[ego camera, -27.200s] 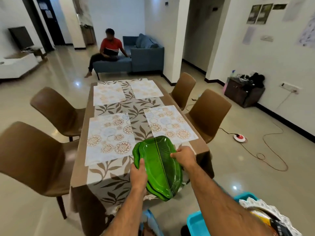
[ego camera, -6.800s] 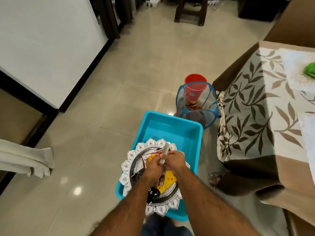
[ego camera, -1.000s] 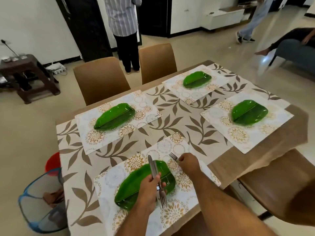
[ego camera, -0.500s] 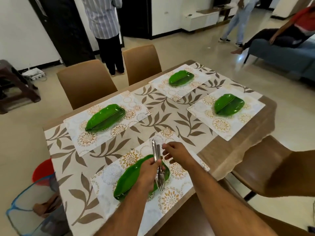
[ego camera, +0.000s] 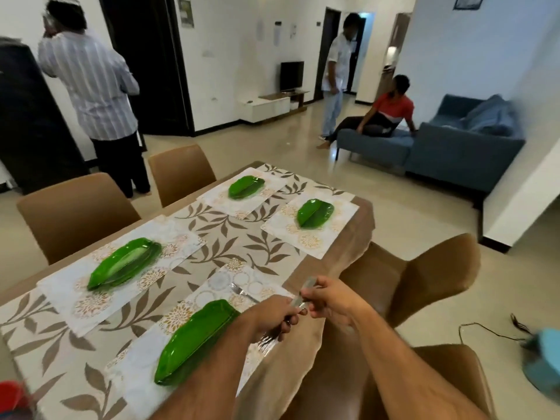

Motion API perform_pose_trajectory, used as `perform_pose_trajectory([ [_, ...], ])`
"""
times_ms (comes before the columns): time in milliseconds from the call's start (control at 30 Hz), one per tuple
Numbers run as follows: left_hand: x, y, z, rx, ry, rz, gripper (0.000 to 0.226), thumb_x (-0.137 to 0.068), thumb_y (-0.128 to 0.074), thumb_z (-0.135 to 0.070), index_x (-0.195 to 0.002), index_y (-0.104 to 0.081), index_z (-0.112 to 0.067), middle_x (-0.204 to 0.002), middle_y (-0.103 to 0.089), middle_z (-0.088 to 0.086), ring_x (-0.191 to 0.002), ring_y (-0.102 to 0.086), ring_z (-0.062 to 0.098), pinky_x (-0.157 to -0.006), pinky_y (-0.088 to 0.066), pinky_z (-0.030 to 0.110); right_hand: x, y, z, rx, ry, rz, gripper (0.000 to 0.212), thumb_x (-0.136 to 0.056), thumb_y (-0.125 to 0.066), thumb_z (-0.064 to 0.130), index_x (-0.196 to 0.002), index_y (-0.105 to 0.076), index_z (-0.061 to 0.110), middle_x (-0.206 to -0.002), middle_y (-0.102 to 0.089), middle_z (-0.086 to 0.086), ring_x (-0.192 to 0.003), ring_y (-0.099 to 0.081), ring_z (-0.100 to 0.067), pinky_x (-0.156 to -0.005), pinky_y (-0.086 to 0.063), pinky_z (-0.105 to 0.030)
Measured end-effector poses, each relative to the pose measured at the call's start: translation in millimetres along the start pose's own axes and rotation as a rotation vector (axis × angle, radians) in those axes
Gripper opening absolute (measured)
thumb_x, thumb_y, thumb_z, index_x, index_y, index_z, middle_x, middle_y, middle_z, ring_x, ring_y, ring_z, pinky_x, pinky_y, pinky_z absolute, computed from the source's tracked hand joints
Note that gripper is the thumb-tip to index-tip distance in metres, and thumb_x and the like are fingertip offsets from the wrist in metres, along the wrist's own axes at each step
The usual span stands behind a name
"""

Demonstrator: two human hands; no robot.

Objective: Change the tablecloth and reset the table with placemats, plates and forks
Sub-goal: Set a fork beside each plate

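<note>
Holding forks (ego camera: 298, 304), both hands (one fork (ego camera: 242, 293) laid)

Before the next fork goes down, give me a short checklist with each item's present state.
1. Fork lies on the nearest placemat, beside the nearest green leaf plate: ok.
2. Left hand grips the remaining forks: ok.
3. Right hand pinches one fork handle from the bundle: ok.
4. Number of forks left in hand: cannot tell, blurred.
5. Forks at the other three plates: not ok, none visible.
6. All four placemats carry a plate: ok.
</note>
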State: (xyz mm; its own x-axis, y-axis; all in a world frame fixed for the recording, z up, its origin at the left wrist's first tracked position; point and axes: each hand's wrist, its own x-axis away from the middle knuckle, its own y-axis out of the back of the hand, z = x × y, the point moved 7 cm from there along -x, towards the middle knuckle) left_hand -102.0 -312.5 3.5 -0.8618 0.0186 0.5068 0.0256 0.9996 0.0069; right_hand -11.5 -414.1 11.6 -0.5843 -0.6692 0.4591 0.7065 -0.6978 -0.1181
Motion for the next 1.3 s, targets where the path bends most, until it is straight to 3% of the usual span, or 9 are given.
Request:
perform_pose_trajectory([
  [167, -12, -84, -35, -0.133, 0.023, 0.059, 0.016, -0.098, -0.041, -0.021, -0.100, -0.055, -0.015, -0.057, -0.043, -0.009, -0.045, -0.031, 0.004, -0.046, -0.032, 0.020, 63, 67, 2, -0.014, -0.008, -0.034, 0.006, -0.092, -0.061, 0.000, -0.097, -0.062, 0.003, -0.084, -0.068, -0.018, -0.057, -0.065, -0.016, -0.055, -0.057, -0.028],
  [267, -21, -130, -38, -0.190, 0.051, 0.068, 0.024, -0.098, -0.040, -0.023, -0.092, -0.063, -0.020, -0.058, -0.043, -0.009, -0.046, -0.031, 0.004, -0.045, -0.033, 0.018, 89, 109, -13, -0.036, 0.001, -0.076, 0.016, -0.090, -0.064, -0.001, -0.104, -0.059, 0.005, -0.079, -0.069, -0.016, -0.058, -0.066, -0.018, -0.052, -0.057, -0.028],
  [500, -38, -234, -58, -0.297, -0.058, -0.022, 0.014, -0.099, -0.050, -0.019, -0.092, -0.060, -0.013, -0.069, -0.054, -0.002, -0.054, -0.045, 0.005, -0.051, -0.041, 0.020, 150, 204, -32, -0.058, 0.049, -0.082, 0.016, -0.087, -0.066, -0.005, -0.099, -0.058, 0.002, -0.080, -0.069, -0.022, -0.056, -0.068, -0.020, -0.051, -0.059, -0.028],
  [667, -64, -267, -80, -0.388, -0.103, -0.191, 0.018, -0.099, -0.054, -0.029, -0.089, -0.061, -0.016, -0.071, -0.061, 0.000, -0.056, -0.053, 0.008, -0.055, -0.043, 0.023, 155, 261, -20, -0.108, 0.037, -0.069, 0.012, -0.087, -0.063, -0.009, -0.096, -0.058, -0.001, -0.066, -0.066, -0.019, -0.047, -0.064, -0.018, -0.045, -0.056, -0.026],
  [833, -98, -252, -91, 0.094, -0.089, -0.416, 0.035, -0.099, -0.051, -0.040, -0.111, -0.062, -0.009, -0.084, -0.070, 0.006, -0.067, -0.065, 0.014, -0.058, -0.052, 0.026, 129, 310, 4, -0.144, 0.098, -0.080, 0.013, -0.088, -0.064, -0.006, -0.100, -0.061, -0.003, -0.073, -0.069, -0.019, -0.054, -0.066, -0.018, -0.052, -0.059, -0.026],
  [900, -119, -251, -90, 0.486, -0.124, -0.473, 0.043, -0.096, -0.051, -0.048, -0.112, -0.061, -0.009, -0.093, -0.073, 0.014, -0.075, -0.071, 0.021, -0.062, -0.059, 0.029, 119, 332, 8, -0.201, 0.122, -0.122, 0.014, -0.088, -0.065, -0.004, -0.102, -0.061, -0.003, -0.078, -0.069, -0.021, -0.057, -0.067, -0.020, -0.055, -0.060, -0.027],
  [1000, -162, -276, -93, 1.062, -0.240, -0.374, 0.063, -0.086, -0.048, -0.063, -0.116, -0.058, -0.009, -0.114, -0.068, 0.023, -0.104, -0.067, 0.034, -0.077, -0.061, 0.039, 106, 368, 5, -0.360, 0.126, -0.251, 0.018, -0.088, -0.066, -0.003, -0.105, -0.061, -0.005, -0.080, -0.068, -0.021, -0.060, -0.067, -0.020, -0.057, -0.061, -0.029],
  [1133, -211, -314, -118, 1.125, -0.307, -0.397, 0.038, -0.097, -0.051, -0.040, -0.121, -0.058, -0.012, -0.125, -0.064, 0.017, -0.116, -0.060, 0.030, -0.095, -0.049, 0.042, 80, 393, 11, -0.432, 0.080, -0.302, 0.015, -0.090, -0.065, -0.001, -0.104, -0.063, -0.002, -0.091, -0.071, -0.019, -0.070, -0.070, -0.020, -0.056, -0.059, -0.026],
  [1300, -270, -313, -158, 1.182, -0.390, -0.590, 0.017, -0.103, -0.044, -0.016, -0.114, -0.055, -0.008, -0.109, -0.070, 0.014, -0.091, -0.068, 0.023, -0.066, -0.057, 0.032, 39, 404, 34, -0.394, 0.082, -0.191, 0.010, -0.091, -0.060, -0.006, -0.101, -0.060, -0.005, -0.084, -0.069, -0.019, -0.067, -0.067, -0.021, -0.058, -0.060, -0.027],
])
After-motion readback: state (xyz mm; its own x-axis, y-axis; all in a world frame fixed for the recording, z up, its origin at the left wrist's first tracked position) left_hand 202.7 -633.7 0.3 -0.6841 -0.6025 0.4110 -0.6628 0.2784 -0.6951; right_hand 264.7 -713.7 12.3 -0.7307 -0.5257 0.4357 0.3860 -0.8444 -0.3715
